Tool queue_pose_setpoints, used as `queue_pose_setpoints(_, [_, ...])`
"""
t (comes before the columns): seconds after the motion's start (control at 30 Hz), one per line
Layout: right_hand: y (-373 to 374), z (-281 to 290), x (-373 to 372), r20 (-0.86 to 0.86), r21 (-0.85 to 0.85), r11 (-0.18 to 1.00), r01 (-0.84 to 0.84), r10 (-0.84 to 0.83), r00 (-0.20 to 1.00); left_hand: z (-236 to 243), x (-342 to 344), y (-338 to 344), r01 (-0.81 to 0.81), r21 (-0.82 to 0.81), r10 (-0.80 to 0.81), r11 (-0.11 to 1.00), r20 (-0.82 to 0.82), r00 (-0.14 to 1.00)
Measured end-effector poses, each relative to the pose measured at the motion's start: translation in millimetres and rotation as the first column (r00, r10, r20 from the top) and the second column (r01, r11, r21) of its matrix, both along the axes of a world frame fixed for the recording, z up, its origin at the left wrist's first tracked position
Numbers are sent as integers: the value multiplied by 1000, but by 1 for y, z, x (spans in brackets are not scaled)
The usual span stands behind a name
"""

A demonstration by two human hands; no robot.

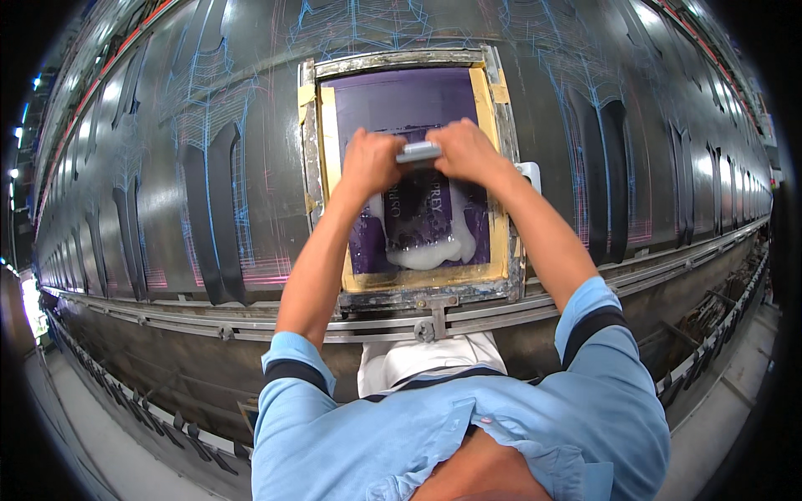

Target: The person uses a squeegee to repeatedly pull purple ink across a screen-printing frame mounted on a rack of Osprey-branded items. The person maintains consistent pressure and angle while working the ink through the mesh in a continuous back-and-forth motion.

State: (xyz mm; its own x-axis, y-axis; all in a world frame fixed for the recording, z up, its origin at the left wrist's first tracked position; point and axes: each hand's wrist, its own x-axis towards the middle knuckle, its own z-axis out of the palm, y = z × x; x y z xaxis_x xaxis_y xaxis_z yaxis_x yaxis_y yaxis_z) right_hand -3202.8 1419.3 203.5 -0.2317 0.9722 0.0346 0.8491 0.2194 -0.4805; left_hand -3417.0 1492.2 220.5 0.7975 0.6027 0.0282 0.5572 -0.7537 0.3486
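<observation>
Both of my hands grip a silver-grey squeegee (418,150) over a framed printing screen (401,96) with purple mesh. My left hand (374,159) is closed round its left end, and my right hand (464,150) round its right end. Milky white ink (443,249) pools along the lower part of the mesh and up its sides. Yellowish tape (493,230) lines the inside of the worn metal frame (384,57). Under the squeegee the mesh has a dark, wet printed area with pale lettering.
The screen lies on a long dark table (259,100) printed with blue and pink line patterns. Dark cut pieces (217,217) lie in rows along both sides. A metal rail (384,332) runs along the near edge. A white plastic piece (529,171) sits at the frame's right side.
</observation>
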Motion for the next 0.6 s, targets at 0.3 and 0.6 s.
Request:
queue_pose_setpoints(0.3, [-32, -7, -24, -42, 26, 1000, 4, -3, 999, -5, -19, -37, -53, -75, 56, 996, 35, 998])
queue_pose_setpoints(0.6, [-127, 14, -51, -80, -88, 996, -35, 28, 996, 12, -50, -120, 20, -79, -16, 997, 44, 999])
